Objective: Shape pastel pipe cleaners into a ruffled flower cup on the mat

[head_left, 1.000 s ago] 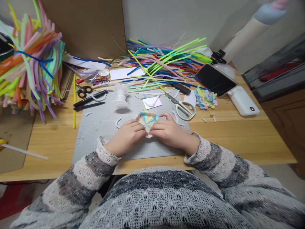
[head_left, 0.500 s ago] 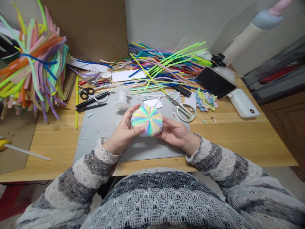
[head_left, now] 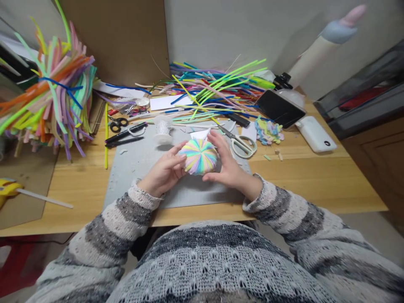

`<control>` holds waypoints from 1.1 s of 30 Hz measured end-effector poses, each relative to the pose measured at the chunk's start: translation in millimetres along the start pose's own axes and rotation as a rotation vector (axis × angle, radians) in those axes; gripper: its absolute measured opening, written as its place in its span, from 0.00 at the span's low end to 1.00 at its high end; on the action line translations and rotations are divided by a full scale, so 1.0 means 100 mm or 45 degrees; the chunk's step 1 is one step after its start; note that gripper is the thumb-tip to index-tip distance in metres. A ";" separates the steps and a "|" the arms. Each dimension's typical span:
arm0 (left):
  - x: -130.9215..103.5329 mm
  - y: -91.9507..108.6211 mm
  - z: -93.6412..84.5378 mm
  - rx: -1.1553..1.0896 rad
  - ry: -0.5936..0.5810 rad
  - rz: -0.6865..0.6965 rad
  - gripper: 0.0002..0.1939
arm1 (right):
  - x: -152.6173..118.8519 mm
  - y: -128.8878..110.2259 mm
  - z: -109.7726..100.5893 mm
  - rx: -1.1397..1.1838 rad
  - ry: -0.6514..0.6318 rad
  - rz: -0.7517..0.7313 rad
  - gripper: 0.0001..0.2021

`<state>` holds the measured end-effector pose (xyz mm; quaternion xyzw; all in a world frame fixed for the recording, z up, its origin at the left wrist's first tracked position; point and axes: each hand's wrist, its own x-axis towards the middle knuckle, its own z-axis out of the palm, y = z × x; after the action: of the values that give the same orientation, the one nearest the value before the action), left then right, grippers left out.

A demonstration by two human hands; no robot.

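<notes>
Craft wkspace, per pipe cleaners, glue gun, scissors & cutting mat.

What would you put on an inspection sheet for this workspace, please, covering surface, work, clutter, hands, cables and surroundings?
Surface: wooden table bearing a gray mat.
Job's things: striped, multicolored round piece, over the mat.
Clutter: loose fuzzy strips behind; white spool; pale-handled scissors.
Hands: left hand grips the round piece's left side; right hand, thumb and fingers spread, is at its right, contact unclear.
Cables: thin dark cord below the table, at left.
Surroundings: brown board and gray wall behind; tied strip bundle at left.
</notes>
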<state>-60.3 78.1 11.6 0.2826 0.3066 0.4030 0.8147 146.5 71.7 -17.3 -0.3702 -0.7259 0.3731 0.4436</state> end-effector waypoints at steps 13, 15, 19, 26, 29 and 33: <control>0.00 -0.02 0.39 0.198 -0.191 0.295 0.41 | 0.43 -0.63 -0.36 -0.177 -0.213 -0.302 0.44; 0.00 0.01 0.41 0.222 -0.188 0.404 0.43 | 0.49 -0.72 -0.45 -0.134 -0.001 -0.301 0.38; -0.01 0.07 0.43 0.232 -0.190 0.564 0.43 | 0.50 -0.77 -0.52 -0.089 0.269 -0.240 0.30; -0.05 0.06 0.62 0.265 -0.251 0.570 0.41 | 0.53 -0.84 -0.40 -0.305 -0.168 -0.320 0.47; -0.11 0.06 0.74 0.304 -0.217 0.584 0.43 | 0.59 -0.91 -0.40 -0.273 -0.218 -0.309 0.47; -0.21 0.09 0.82 0.289 -0.257 0.603 0.41 | 0.65 -0.99 -0.48 -0.050 -0.124 -0.213 0.42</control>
<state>-15.4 47.7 77.1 0.4744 0.1924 0.5151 0.6874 148.9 93.8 108.9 -0.2983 -0.7822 0.3379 0.4301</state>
